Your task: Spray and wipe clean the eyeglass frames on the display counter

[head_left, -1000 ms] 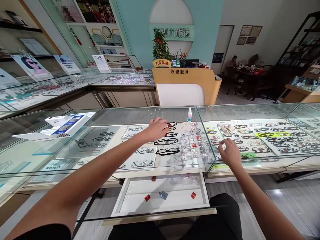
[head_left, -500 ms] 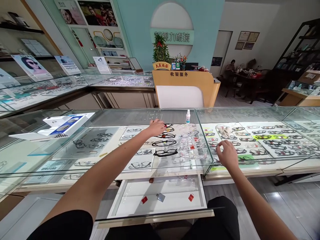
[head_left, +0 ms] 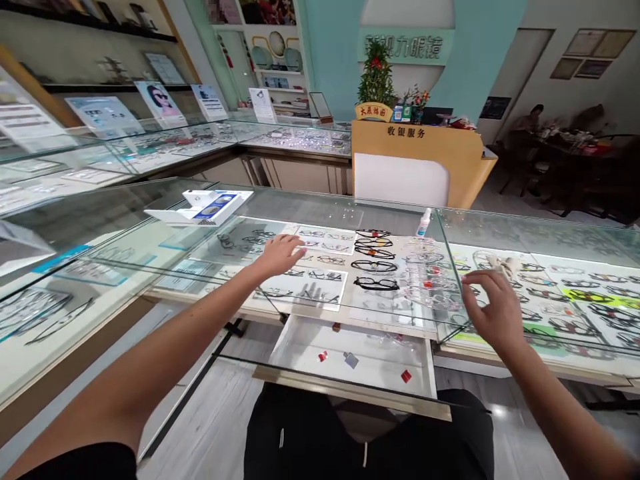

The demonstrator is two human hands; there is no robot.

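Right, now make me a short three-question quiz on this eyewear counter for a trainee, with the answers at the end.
1. True or false: the white drawer below the glass counter is pulled open.

2. Multiple choice: inside the drawer, what colour is the small piece lying between the two red pieces?
a) Green
b) Blue-grey
c) Yellow

3. Short answer: which of the person's hands is nearer the open white box?

Key:
1. True.
2. b) Blue-grey.
3. The left hand.
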